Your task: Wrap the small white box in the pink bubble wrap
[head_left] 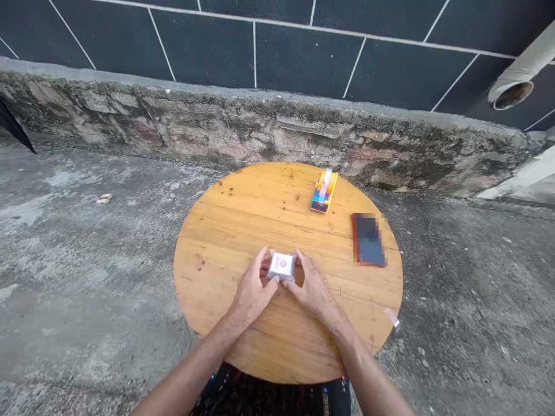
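Round wooden table (pixel 229 216) — fingers (pixel 304 259) hold a wrapped packet (pixel 282 264).

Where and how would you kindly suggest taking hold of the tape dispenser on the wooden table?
I'd come from above and pinch the tape dispenser across its two long sides, as its body looks narrow; the tape strip runs lengthwise over the top, so this hold should keep off it.
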Available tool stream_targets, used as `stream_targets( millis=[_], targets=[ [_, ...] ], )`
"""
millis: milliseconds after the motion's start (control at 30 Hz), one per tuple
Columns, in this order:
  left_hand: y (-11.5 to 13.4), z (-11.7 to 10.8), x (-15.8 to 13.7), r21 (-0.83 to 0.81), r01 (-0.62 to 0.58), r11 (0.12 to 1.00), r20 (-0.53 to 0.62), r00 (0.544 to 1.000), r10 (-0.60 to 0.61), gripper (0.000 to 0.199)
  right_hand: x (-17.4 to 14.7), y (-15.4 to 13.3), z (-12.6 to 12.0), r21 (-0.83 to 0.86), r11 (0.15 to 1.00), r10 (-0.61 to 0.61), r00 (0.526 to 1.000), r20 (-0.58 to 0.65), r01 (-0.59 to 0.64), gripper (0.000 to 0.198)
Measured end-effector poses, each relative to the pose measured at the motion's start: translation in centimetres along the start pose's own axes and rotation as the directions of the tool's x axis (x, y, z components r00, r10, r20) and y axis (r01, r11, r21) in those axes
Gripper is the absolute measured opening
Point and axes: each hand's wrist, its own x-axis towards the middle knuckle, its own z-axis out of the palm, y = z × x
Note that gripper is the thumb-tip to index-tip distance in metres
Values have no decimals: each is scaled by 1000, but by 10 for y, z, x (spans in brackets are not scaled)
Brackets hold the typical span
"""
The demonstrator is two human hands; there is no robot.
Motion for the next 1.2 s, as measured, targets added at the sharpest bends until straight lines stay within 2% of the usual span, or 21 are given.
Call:
stream_targets(
  millis=[267, 467, 633, 833, 1200],
  targets=[
    [2, 17, 13, -88, -17, 996, 30, 999, 20, 69, 5, 11, -9, -57, 998, 9, 998, -70, -13, 73],
    [-7, 10, 22, 25, -68, 997, 93, 994, 66, 84, 2, 13, -8, -45, 999, 7, 995, -98, -11, 75],
    [-9, 6, 32, 2, -45, 999, 170, 984, 44, 86, 4, 13, -5, -30, 999, 31, 993, -113, -34, 74],
    [-10, 6, 29, -26, -52, 998, 183, 982, 56, 81, 1, 11, -4, -45, 999, 18, 990, -137, -24, 74],
    [-20, 5, 27, -41, -134, 990, 183, 973, 139, 83, -3, 15, 3, -15, 1000, 24, 983, -183, -27, 72]
  ],
)
